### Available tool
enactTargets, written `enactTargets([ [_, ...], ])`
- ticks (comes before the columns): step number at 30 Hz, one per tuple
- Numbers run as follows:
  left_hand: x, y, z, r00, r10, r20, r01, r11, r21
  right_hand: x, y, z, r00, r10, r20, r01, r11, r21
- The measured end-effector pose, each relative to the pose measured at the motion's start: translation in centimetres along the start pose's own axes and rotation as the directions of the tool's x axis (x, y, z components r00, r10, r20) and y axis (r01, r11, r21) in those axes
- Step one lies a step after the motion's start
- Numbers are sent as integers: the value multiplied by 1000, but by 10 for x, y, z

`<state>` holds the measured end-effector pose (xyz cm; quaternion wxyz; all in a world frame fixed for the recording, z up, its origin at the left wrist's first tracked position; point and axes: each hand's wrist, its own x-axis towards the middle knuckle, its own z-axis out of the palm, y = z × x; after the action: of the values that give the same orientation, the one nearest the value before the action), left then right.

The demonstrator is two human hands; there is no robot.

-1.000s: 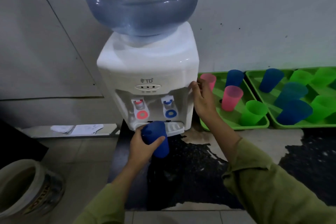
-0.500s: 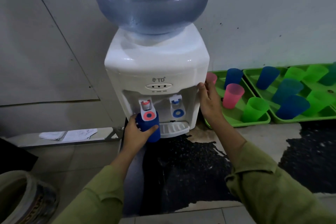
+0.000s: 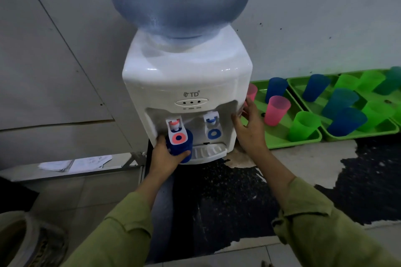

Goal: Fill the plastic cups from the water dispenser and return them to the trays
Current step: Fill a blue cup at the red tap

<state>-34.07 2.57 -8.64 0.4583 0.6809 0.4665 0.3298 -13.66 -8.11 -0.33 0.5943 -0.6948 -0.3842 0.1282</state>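
Note:
A white water dispenser (image 3: 186,84) with a large blue bottle (image 3: 180,0) stands against the wall. My left hand (image 3: 165,156) grips a blue cup (image 3: 181,147) held under the red tap (image 3: 175,128), pressed against its lever. My right hand (image 3: 249,128) rests flat against the dispenser's right side, fingers spread, holding nothing. To the right lie two green trays: the near tray (image 3: 280,141) holds pink, blue and green cups, such as a pink cup (image 3: 276,109); the far tray (image 3: 351,134) holds several blue and green cups.
The blue tap (image 3: 211,123) and drip grille (image 3: 207,150) are right of the held cup. Papers (image 3: 73,163) lie on a low ledge at left. A round bucket (image 3: 23,243) sits bottom left. The floor is dark and patchy.
My left hand raised the blue cup from below the drip tray to the red tap and pushed it against the lever. My right hand stayed on the dispenser's side.

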Motion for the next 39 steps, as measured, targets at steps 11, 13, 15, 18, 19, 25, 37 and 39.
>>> enactTargets([
  [11,-16,15,-17,995,101,5,-101,995,-7,-76,62,62,950,162,268,-100,968,-230],
  [13,-16,19,-22,987,155,-33,-152,985,85,-74,59,77,919,147,366,-77,977,-199],
  [15,-14,25,-25,974,214,-73,-196,960,199,-68,51,92,890,192,413,-130,976,-174],
  [18,-8,31,-26,969,227,-98,-187,932,311,-57,42,109,877,218,428,-164,973,-161],
  [19,-6,33,-26,972,216,-92,-175,928,328,-55,41,113,881,209,424,-150,974,-168],
  [25,-2,30,-27,991,137,-6,-122,899,420,-52,45,119,888,226,401,-176,972,-158],
  [37,-22,50,-32,974,227,-1,-217,933,286,-52,46,121,894,222,390,-180,973,-142],
  [39,-25,56,-32,979,204,-28,-193,956,220,-51,46,122,894,230,384,-188,972,-143],
])
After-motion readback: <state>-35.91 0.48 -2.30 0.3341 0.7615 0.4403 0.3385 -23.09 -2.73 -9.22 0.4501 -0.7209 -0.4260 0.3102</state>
